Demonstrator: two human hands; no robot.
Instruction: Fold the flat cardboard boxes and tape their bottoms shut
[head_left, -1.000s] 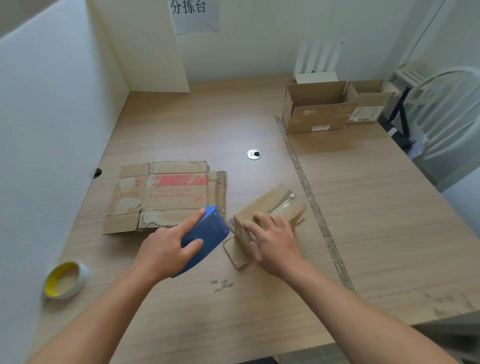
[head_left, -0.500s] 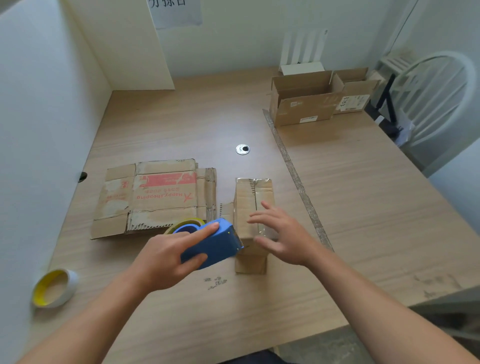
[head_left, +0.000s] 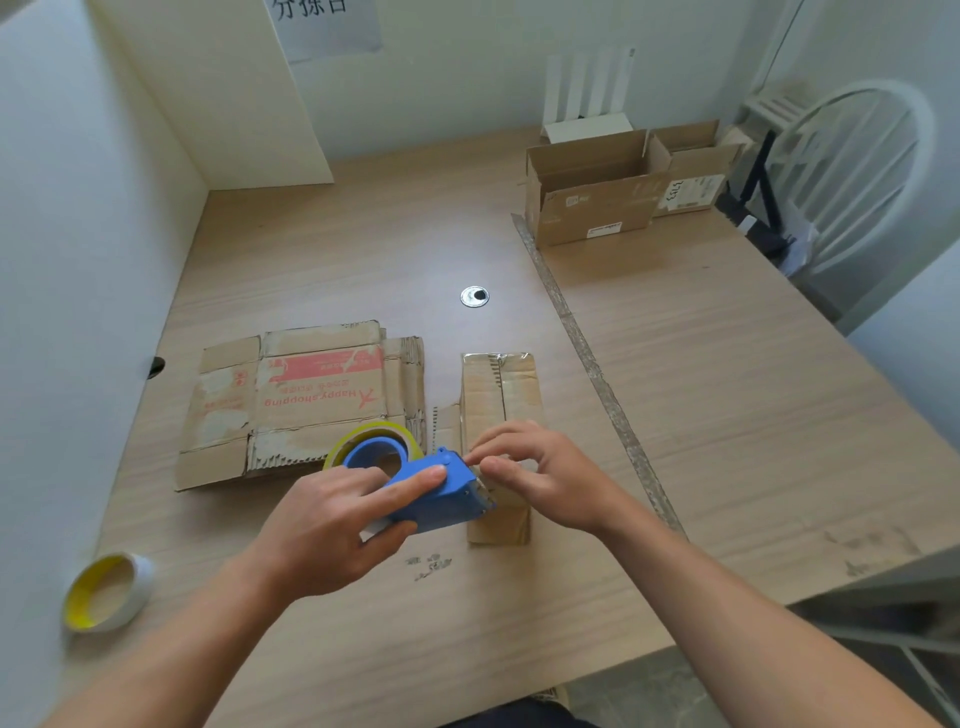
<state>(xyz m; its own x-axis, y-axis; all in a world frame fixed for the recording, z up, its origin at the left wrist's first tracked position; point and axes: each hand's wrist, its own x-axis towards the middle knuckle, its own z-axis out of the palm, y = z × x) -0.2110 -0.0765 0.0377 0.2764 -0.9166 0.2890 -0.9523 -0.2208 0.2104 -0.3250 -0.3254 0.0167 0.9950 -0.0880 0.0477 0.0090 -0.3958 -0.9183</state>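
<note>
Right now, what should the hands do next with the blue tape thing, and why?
Probably draw some tape out and press it onto the near end of the small box. The left hand grips the blue tape dispenser just above that box, the right hand has fingertips at its toothed front, and the box's flap seam faces up.

Smooth blue plastic tape dispenser (head_left: 436, 493); just right of it, a scuffed matt cardboard box (head_left: 498, 410) with glossy tape (head_left: 497, 359); beneath, a matt wood-grain table (head_left: 727, 415).

Single head-worn wide-angle view, facing forward and down, close above table (head_left: 727, 415).
</note>
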